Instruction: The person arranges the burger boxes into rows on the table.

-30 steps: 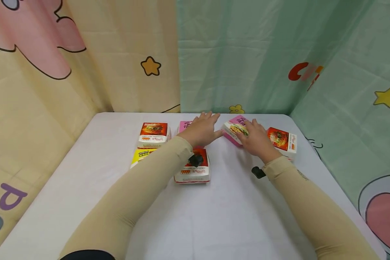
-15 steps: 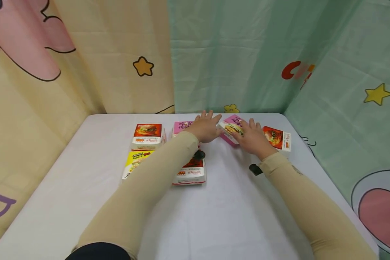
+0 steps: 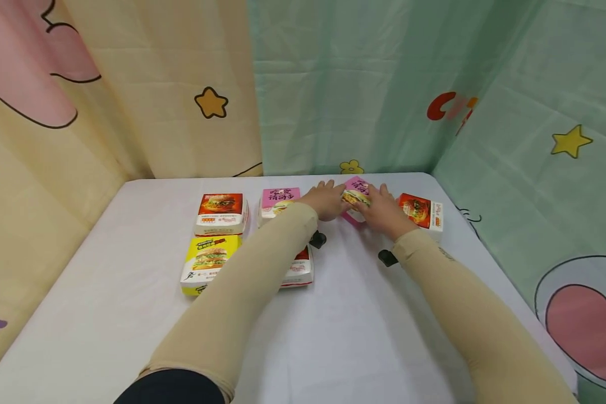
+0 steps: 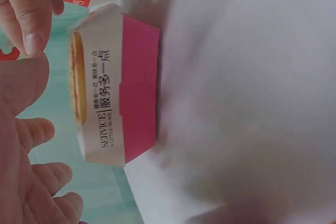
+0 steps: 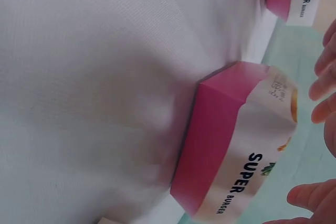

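Observation:
A pink and white burger box sits turned at an angle near the table's back edge, between the two hands. My left hand is at its left side, with spread fingers. The right hand reaches to its right side, fingertips overlapping the lid in the head view. In the left wrist view, the box stands on the cloth beside the left thumb, with a gap between them. The right wrist view shows the same box beside relaxed fingers at the right edge.
A red and white burger box stands right of the right hand. At left are another red box, a yellow box, a second pink box and a red box partly under the left sleeve. Curtains border the white table.
My left hand has moved right, close to the angled pink box, uncovering more of the yellow and left pink boxes. The right hand has come slightly nearer. The head view has turned right.

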Motion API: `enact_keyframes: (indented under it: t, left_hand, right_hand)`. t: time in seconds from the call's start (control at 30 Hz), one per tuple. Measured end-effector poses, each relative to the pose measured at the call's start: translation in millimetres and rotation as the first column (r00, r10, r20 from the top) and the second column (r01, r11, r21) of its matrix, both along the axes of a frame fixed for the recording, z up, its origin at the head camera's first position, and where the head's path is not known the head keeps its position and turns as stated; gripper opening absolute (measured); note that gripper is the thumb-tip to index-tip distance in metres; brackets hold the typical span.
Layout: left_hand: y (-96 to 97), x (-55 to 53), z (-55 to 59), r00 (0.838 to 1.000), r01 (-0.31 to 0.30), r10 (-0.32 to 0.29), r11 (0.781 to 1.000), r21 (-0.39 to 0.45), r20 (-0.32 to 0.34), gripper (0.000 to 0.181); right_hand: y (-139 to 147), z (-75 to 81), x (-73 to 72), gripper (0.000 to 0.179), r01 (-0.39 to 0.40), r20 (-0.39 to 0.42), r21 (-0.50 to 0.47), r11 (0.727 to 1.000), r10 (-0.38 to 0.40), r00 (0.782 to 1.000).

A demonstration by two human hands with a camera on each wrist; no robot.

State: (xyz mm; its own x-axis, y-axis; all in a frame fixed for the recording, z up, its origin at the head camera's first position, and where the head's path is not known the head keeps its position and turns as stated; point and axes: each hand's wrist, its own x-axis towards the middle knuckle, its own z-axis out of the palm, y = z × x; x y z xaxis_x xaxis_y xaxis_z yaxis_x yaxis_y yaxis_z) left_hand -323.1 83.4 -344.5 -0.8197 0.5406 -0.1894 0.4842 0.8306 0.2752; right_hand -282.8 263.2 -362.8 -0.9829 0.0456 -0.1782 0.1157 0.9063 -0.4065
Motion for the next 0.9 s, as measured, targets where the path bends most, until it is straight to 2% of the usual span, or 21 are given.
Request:
enact_keyframes:
  t: [0.13, 0.27, 0.37, 0.5, 0.6, 0.73, 0.9]
  left_hand:
    - [2.3, -0.4, -4.0, 0.999, -0.010, 0.010, 1.000, 0.014, 0.036, 0.070]
    - [4.5, 0.5, -5.7, 0.997, -0.016, 0.013, 0.999, 0.042, 0.072, 0.069]
    - [6.4, -0.1, -6.7, 0.995, -0.026, 0.021, 0.999, 0.044, 0.095, 0.069]
    - [9.1, -4.1, -10.7, 0.993, -0.033, 0.027, 0.998, 0.054, 0.118, 0.069]
    - [10.5, -8.9, -15.9, 0.992, -0.041, 0.034, 0.997, 0.060, 0.124, 0.067]
    - [10.5, -13.3, -21.7, 0.994, -0.054, 0.048, 0.997, 0.060, 0.096, 0.066]
    - [9.9, -12.5, -21.7, 0.992, -0.090, 0.083, 0.993, 0.078, 0.095, 0.066]
  right_hand:
    - [-0.4, -5.6, -6.0, 0.084, 0.004, 0.004, -0.010, 1.000, -0.004, 1.000]
    - [0.4, -11.4, -9.2, 0.081, 0.012, 0.045, 0.003, 1.000, -0.012, 0.999]
    - [1.8, -14.4, -9.4, 0.081, 0.016, 0.081, 0.019, 1.000, -0.018, 0.997]
    - [2.8, -16.1, -7.8, 0.083, 0.009, 0.086, 0.040, 0.999, -0.012, 0.996]
    - [2.2, -16.2, -7.0, 0.086, -0.010, 0.081, 0.046, 0.999, 0.007, 0.997]
    - [1.2, -15.7, -6.9, 0.084, -0.040, 0.073, 0.052, 0.998, 0.036, 0.997]
    - [1.8, -16.2, -7.6, 0.080, -0.048, 0.065, 0.060, 0.997, 0.044, 0.997]
